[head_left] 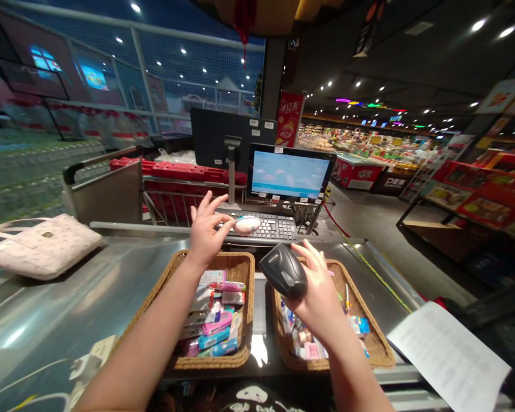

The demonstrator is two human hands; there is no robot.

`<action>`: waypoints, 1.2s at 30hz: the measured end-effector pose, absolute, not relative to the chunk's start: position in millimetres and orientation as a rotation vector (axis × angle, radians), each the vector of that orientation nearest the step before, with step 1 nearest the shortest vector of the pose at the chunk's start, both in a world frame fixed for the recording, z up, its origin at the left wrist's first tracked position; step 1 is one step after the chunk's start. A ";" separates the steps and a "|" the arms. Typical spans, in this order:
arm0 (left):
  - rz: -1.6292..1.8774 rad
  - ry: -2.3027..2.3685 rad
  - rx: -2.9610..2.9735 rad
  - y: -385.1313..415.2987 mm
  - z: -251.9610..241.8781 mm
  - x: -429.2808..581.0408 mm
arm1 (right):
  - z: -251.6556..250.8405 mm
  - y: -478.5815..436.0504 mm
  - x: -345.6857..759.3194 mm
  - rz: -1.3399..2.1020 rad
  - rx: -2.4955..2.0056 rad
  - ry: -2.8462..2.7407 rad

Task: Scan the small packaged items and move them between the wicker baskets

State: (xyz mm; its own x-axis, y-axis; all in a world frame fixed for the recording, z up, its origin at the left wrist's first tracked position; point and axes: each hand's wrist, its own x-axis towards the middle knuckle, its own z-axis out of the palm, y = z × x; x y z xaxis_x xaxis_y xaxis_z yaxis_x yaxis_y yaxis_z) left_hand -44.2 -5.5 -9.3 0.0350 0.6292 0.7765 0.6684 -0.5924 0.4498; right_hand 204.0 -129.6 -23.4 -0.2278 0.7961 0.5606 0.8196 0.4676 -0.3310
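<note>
My left hand (208, 232) pinches the end of a small pinkish-white oval item (247, 225) between thumb and forefinger, its other fingers raised. The item is held over the keyboard (277, 227); its exact kind is unclear. A black barcode scanner (284, 270) is gripped in my right hand (320, 289), its head pointing forward and left. Below my left forearm is a wicker basket (249, 320) of small packaged goods, pens and colourful stationery. Under my right hand and wrist sits a second wicker basket (380, 337) with more small packaged items, partly hidden.
A screen (289, 174) showing a blue display stands behind the keyboard, beside the back of a black monitor (227, 134). On the metal counter, a pale handbag (45, 246) lies left, a power strip (96, 360) near front left, and a printed sheet (450, 355) at right.
</note>
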 end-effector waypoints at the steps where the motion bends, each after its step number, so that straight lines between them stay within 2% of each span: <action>1: -1.632 -1.407 -2.227 -5.9 -9.4 -46.0 | -23.5 -129.5 202.6 -0.042 -1.336 -2.034; 24: -1.588 -1.532 -2.211 -9.5 -22.6 -76.3 | -29.6 -128.3 184.2 0.021 -1.276 -2.090; 36: -1.250 -1.671 -2.445 -19.3 -59.0 -106.3 | -38.7 -124.8 170.5 0.086 -1.267 -2.105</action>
State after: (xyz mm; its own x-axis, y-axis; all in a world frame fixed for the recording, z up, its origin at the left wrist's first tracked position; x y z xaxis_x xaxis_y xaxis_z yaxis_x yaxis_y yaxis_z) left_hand -106.3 -19.3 -59.0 0.1580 0.8179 0.5533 0.7614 -0.4577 0.4591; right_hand 170.5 -124.8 -38.7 -0.3038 0.8056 0.5087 0.7614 0.5262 -0.3786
